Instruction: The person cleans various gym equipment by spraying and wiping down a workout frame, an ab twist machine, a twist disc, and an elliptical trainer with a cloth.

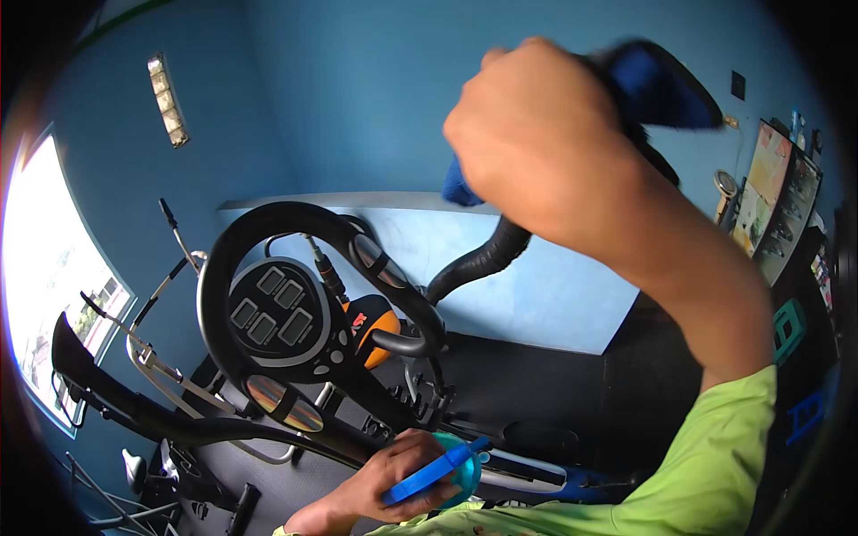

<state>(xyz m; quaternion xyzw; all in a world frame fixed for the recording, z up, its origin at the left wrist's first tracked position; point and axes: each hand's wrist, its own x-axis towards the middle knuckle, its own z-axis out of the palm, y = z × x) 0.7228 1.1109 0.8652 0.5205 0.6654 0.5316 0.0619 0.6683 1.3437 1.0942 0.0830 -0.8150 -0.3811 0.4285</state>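
Observation:
My right hand is raised high on the right, closed around a dark blue cloth at the upper part of a black curved handlebar. Some of the cloth also shows below the knuckles; the fingertips are hidden and the far end is blurred. Low in the middle, close to my body, my left hand grips a spray bottle with a blue head and a teal body. Between the hands stands the exercise machine's round console, with several small displays, inside a black ring-shaped handle.
The machine's other handlebar reaches out left. Behind it are a light metal-framed machine and an orange and black object. A bright window is at left, a low pale-blue wall behind, a display shelf at right.

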